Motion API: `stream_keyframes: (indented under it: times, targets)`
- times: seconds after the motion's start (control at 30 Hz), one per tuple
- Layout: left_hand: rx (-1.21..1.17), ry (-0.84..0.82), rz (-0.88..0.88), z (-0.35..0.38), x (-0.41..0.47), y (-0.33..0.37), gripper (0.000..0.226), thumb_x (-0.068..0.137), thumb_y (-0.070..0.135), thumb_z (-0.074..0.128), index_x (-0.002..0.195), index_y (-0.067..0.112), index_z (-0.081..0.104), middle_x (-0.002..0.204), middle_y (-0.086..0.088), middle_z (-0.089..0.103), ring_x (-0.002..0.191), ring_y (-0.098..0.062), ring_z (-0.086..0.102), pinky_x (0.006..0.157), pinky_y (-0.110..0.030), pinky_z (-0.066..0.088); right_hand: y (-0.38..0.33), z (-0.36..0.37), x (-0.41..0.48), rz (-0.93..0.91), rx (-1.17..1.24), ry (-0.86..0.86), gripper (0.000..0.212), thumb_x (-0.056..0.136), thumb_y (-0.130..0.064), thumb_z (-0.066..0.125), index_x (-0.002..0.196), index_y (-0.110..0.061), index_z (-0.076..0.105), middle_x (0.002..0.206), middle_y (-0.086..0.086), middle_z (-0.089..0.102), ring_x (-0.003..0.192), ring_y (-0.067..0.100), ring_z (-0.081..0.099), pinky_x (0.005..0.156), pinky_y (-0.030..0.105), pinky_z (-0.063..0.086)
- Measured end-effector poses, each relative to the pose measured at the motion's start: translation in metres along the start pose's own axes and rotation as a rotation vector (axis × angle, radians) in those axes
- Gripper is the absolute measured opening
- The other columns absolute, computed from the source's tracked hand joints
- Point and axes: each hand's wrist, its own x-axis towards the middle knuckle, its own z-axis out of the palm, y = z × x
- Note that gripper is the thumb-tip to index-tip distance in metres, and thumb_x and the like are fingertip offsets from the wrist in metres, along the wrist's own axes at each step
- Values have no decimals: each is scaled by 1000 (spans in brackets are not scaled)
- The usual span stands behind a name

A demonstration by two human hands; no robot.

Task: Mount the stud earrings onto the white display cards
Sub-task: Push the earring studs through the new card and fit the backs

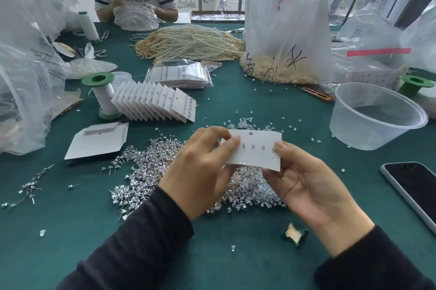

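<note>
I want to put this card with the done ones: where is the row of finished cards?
Head view, left of centre: the row of finished cards stands just right of the green-capped thread spool and beyond the stud earring pile.

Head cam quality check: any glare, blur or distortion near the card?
Head view: soft even daylight, faint shadows; wide-angle warps the phone and tub at the right edge; card between left hand and right hand is fairly sharp; stud pile glints.
</note>
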Motion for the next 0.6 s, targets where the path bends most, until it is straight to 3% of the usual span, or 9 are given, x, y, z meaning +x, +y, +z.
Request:
stream_keyframes:
  times: [0.07,0.13,0.17,0.2,0.27,0.33,0.47,0.6]
  targets:
    - [-23,57,-14,0,1,-1,24,78,6,56,96,-3,68,90,-16,65,73,-26,60,67,-32,53,1,-1,0,-13,-24,-47,15,69,-13,64,77,-5,73,76,10,70,59,15,66,50,22,54]
    - [-125,114,-87,-1,2,-2,14,81,4,57,86,-1,70,79,-10,66,65,-19,58,62,-21,47,-3,-3,1,-102,-108,-91,20,76,-23,62,79,-7,75,72,6,67,60,15,64,54,24,55]
    - [-177,139,-157,-2,2,-2,11,82,4,59,80,0,70,72,-6,65,58,-14,55,58,-15,43,-7,-6,2,-224,-302,-62,21,80,-25,62,82,-9,75,71,2,67,63,14,64,57,23,54]
    - [-223,154,-253,-2,2,-2,12,83,5,61,74,2,69,64,-1,62,51,-10,50,53,-13,39,-10,-12,5,-390,-648,25,18,83,-25,63,86,-12,75,74,-2,68,66,12,64,62,20,52]
    - [-372,146,-489,0,2,-3,24,87,11,59,64,4,63,52,-1,58,42,-14,46,47,-21,41,-11,-25,14,-617,-1455,257,14,87,-19,63,97,-15,73,88,-4,67,81,12,61,76,16,45]
    - [-647,115,-691,1,2,-5,23,88,15,56,67,10,63,50,-4,62,41,-15,55,46,-26,47,-7,-32,21,-538,-1801,301,20,88,-16,58,104,-13,71,100,4,62,96,20,55,88,23,39]
    - [-1012,100,-927,3,3,-4,15,88,14,56,76,9,64,56,-7,69,47,-15,64,47,-20,54,-2,-34,25,-542,-1830,263,18,87,-11,56,93,-8,74,94,6,63,91,24,57,83,28,42]
    - [-1178,121,-1049,2,4,-3,14,87,8,55,76,3,62,56,-9,68,47,-16,66,43,-16,51,2,-30,22,-578,-1821,199,13,84,-9,61,86,-10,74,89,2,63,82,18,56,74,24,42]
